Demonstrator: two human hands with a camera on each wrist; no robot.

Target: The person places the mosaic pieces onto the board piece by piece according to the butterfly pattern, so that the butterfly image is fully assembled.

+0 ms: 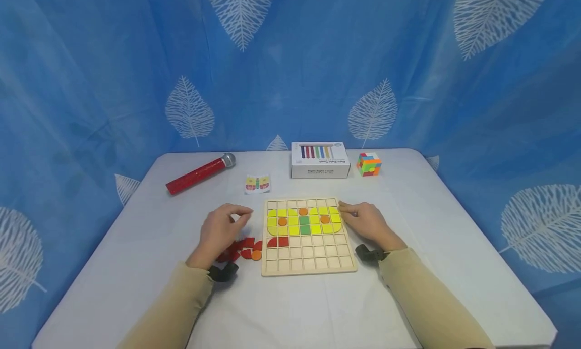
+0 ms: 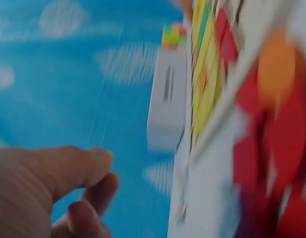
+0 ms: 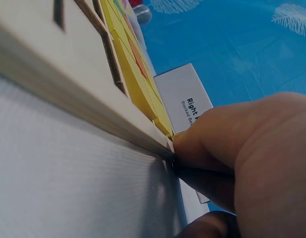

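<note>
A wooden grid board (image 1: 308, 265) lies on the table, its upper squares filled with yellow pieces (image 1: 273, 221), orange discs (image 1: 303, 211) and green pieces (image 1: 304, 225). A red quarter-round and a red square (image 1: 283, 241) sit side by side below the yellow ones. My right hand (image 1: 366, 221) pinches the board's right edge near the upper corner, thumb on the rim. To the board's left, my left hand (image 1: 222, 229) hovers with thumb and forefinger near each other; no piece shows between them. Below it lies a pile of red pieces (image 1: 246, 253) with an orange disc (image 1: 256, 255), blurred in the left wrist view.
A small picture card (image 1: 257, 184) with a coloured pattern lies behind the board. Farther back are a red microphone (image 1: 199, 175), a white box (image 1: 320, 168) and a colourful puzzle cube (image 1: 368, 164). Blue cloth with white leaves hangs around the table.
</note>
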